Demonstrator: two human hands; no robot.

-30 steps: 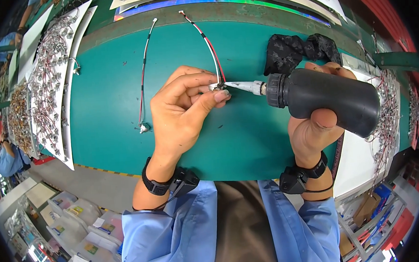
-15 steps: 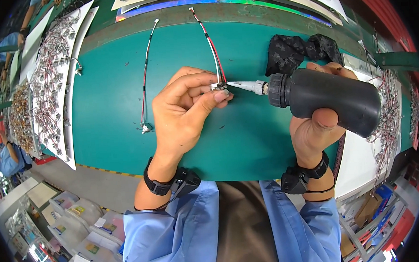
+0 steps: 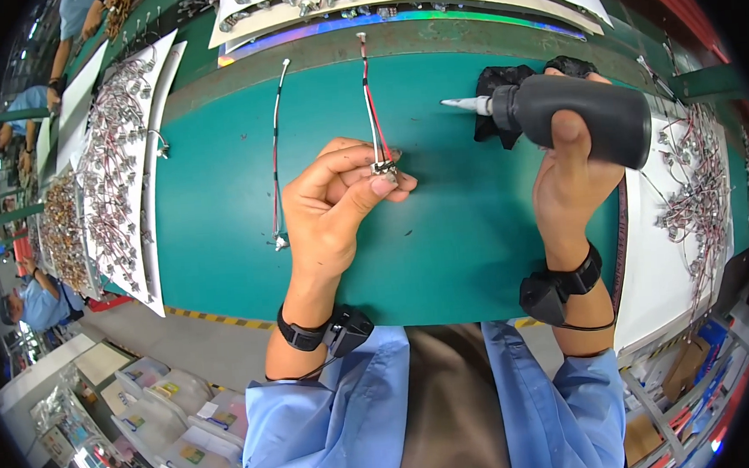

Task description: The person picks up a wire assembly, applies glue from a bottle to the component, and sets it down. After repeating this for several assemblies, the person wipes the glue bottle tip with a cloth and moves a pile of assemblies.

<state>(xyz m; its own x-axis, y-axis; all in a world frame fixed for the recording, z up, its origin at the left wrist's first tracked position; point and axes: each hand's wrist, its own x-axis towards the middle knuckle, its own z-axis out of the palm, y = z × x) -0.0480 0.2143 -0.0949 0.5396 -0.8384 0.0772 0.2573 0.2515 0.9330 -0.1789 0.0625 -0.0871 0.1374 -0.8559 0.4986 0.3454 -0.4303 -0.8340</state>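
Between thumb and fingers, my left hand (image 3: 337,189) pinches a small metal component with wires (image 3: 382,168). Its red, white and black wires run away from me to a white plug at the far end. My right hand (image 3: 565,158) is wrapped round a black squeeze bottle (image 3: 590,116), tilted on its side. The bottle's pale pointed nozzle (image 3: 469,105) aims left, well apart from the component. A second wired component (image 3: 281,241) lies on the green mat to the left of my left hand, its wires stretched away from me.
A dark patterned cloth (image 3: 494,85) lies behind the bottle. White boards with many wired components stand at left (image 3: 148,248) and right (image 3: 653,294). More component boards (image 3: 293,24) line the far edge. Clear plastic bins (image 3: 170,392) sit lower left. Co-workers (image 3: 44,301) are at far left.
My right hand has drawn the bottle back to the right and farther away, so its nozzle has left the component. My left hand still pinches the component.
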